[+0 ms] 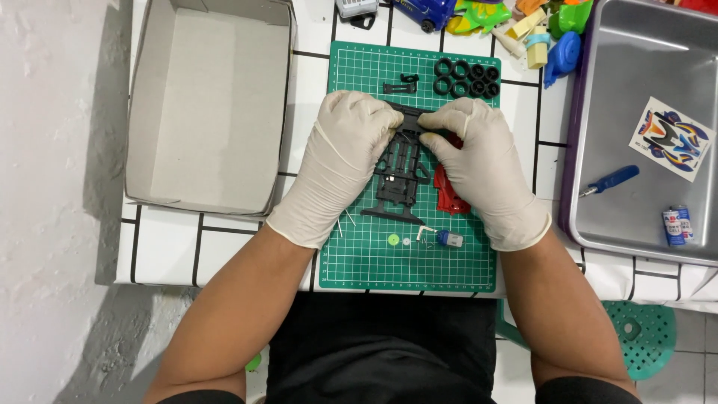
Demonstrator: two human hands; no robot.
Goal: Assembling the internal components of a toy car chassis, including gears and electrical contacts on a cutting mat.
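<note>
Both hands gloved in white. Left hand (345, 153) and right hand (479, 161) each had their grip pinched on the far end of the black chassis (400, 176), fingertips nearly meeting over it. The chassis lay flat on the green cutting mat (374, 262), lengthwise away from the person, about mid-mat.

Relative to the mat:
- red body part (447, 196) on it, under the right palm, touching the chassis's right side
- small green gear (393, 240), pale bits and a small blue motor (450, 239) near its front edge
- black tyres (467, 78) stacked in its far right corner, small black bracket (401, 84) just left of them
- open cardboard box (209, 105) off its left side
- metal tray (643, 135) off its right side, holding a sticker sheet (668, 138), blue screwdriver (609, 180) and battery (677, 225)
- coloured plastic toys (523, 22) beyond its far edge

All on the white tiled counter (224, 247).
</note>
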